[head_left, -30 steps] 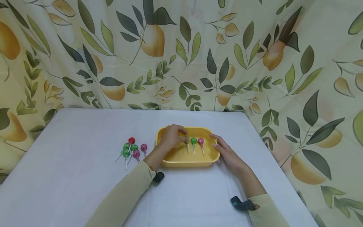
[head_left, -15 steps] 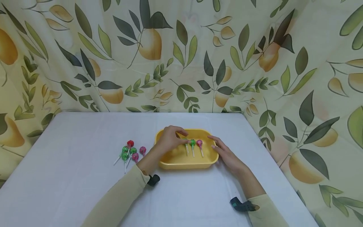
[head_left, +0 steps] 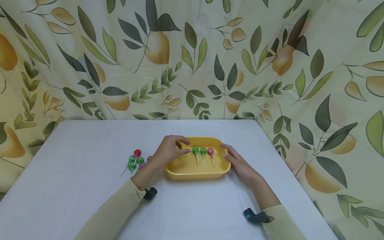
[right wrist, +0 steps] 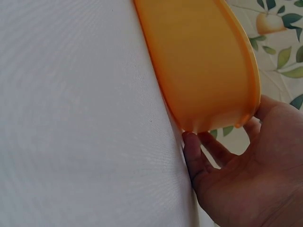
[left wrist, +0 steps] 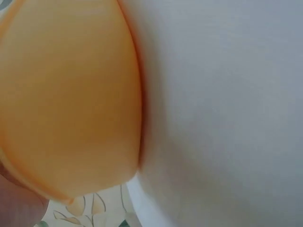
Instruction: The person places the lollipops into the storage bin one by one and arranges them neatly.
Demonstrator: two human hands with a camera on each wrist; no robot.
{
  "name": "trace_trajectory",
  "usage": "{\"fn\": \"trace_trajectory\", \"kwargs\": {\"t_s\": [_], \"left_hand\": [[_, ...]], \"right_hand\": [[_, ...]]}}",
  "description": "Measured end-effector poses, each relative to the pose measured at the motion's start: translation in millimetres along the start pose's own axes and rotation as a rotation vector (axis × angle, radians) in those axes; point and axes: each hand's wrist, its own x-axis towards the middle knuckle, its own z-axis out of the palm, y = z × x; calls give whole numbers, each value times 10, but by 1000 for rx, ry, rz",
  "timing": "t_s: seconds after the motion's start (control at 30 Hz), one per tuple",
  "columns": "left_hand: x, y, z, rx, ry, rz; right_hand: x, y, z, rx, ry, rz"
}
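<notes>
Three wrapped lollipops lie side by side in the yellow tray (head_left: 181, 167): a left green lollipop (head_left: 195, 150), a middle green lollipop (head_left: 203, 151) and a pink lollipop (head_left: 210, 151). Over the tray's left end, my left hand (head_left: 171, 150) has thumb and forefinger spread apart and holds nothing; the thumb tip is just left of the nearest green lollipop. My right hand (head_left: 240, 163) grips the tray's right end, with its fingers against the outer wall in the right wrist view. Only the tray's side and a bit of hand show in the left wrist view.
A loose pile of red, green and pink lollipops (head_left: 137, 160) lies on the white-covered table (head_left: 90, 150) left of the tray, partly hidden by my left forearm. A curtain with a fruit and leaf print (head_left: 192, 66) hangs behind the table.
My left hand has let go of the left green lollipop in the tray and drawn back to the left, uncovering it. The right hand stays at the tray's right end.
</notes>
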Motion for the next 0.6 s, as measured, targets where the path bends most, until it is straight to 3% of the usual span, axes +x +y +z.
{"fn": "trace_trajectory", "kwargs": {"t_s": [0.6], "left_hand": [[-224, -93, -191, 21, 18, -10]], "right_hand": [[12, 19, 13, 2, 16, 5]]}}
